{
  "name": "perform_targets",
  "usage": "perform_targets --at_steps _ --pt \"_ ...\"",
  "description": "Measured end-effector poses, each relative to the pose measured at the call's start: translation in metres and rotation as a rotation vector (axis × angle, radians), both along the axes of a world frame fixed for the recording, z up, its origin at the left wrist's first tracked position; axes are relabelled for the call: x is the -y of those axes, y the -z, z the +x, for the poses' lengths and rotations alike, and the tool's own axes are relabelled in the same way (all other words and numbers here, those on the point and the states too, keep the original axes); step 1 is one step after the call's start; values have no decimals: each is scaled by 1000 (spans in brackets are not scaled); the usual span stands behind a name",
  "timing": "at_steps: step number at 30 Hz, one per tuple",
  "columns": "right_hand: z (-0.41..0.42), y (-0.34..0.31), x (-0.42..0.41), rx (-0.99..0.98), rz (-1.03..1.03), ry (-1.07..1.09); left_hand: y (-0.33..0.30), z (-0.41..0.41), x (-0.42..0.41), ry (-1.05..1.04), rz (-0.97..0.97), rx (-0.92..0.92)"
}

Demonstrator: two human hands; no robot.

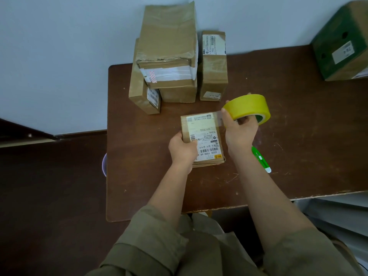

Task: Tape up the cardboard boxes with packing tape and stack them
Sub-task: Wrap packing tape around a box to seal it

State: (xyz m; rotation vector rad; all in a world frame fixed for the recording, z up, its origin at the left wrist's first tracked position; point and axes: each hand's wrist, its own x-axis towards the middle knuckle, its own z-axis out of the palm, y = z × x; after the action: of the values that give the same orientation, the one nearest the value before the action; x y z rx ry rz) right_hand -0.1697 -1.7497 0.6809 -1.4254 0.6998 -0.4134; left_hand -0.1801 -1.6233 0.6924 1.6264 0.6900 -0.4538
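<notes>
So I'm at my brown table [298, 136], which is the biggest thing going here. At the back edge against the wall sits a pile of bigger cardboard boxes [167, 62], leaning on each other more than neatly stacked, with a tall narrow box [213, 76] standing just beside them. A green box [342, 42] sits off at the far right corner.

The one I'm working on is the small box [203, 138], flat on the table in front of me and covered in shipping labels. My left hand [182, 149] has its fingers curled over the near-left edge, pinning it down. My guess is it's light and would slide on this smooth tabletop the second I tug the tape, so holding the edge opposite the pull makes sense. The cardboard looks a bit soft and dented at the near corner, so I wouldn't press hard in the middle.

My right hand [242, 126] is wrapped round the yellow tape roll [248, 108], fingers through the core, with a clear strip stretched from the roll to the box's far-right corner. It looks stuck down there, but I can't tell how firmly.

A green utility knife [260, 159] lies near my right wrist, probably for the cut.
</notes>
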Motion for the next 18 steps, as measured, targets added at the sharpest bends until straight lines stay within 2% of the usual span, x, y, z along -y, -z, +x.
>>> perform_targets --at_steps 13,16,18 --pt "1 20 -4 -79 -37 -41 3 1 0 -22 -10 -13" --pt "1 24 -13 -110 -9 -29 7 0 0 6 31 -23" --pt "0 24 -17 -138 -67 -15 7 -1 0 63 79 -32"
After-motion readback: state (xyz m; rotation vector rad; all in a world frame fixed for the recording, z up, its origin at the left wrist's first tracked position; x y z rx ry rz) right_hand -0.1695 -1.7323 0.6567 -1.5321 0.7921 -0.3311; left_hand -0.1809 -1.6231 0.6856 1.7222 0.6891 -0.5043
